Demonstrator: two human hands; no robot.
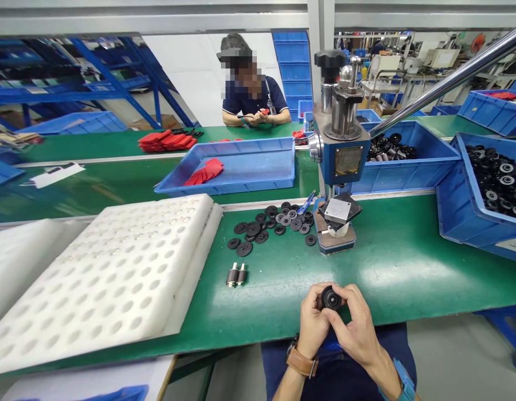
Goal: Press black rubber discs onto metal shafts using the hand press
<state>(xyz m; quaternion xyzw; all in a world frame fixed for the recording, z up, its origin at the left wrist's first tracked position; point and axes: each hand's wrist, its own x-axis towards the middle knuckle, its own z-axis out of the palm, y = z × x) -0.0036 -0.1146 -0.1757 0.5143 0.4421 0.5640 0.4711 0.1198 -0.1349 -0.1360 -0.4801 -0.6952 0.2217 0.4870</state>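
Both hands meet over the near edge of the green bench (pixel 408 267), pinching one small black round part (pixel 332 299). My left hand (pixel 313 323) grips its left side, and my right hand (pixel 355 326) wraps the right side with fingers curled. Just beyond them stands a small blue hand press (pixel 340 156) with a metal block on its base. Several loose black discs (pixel 274 223) lie left of the press. Two small black-and-metal cylinders (pixel 236 275) lie side by side on the mat.
A white foam tray with holes (pixel 116 278) fills the left. Blue bins of black parts (pixel 491 184) sit on the right, and a shallow blue tray (pixel 258 167) holds red pieces. A long steel lever (pixel 450 78) slants overhead. Another person (pixel 253 94) works across the bench.
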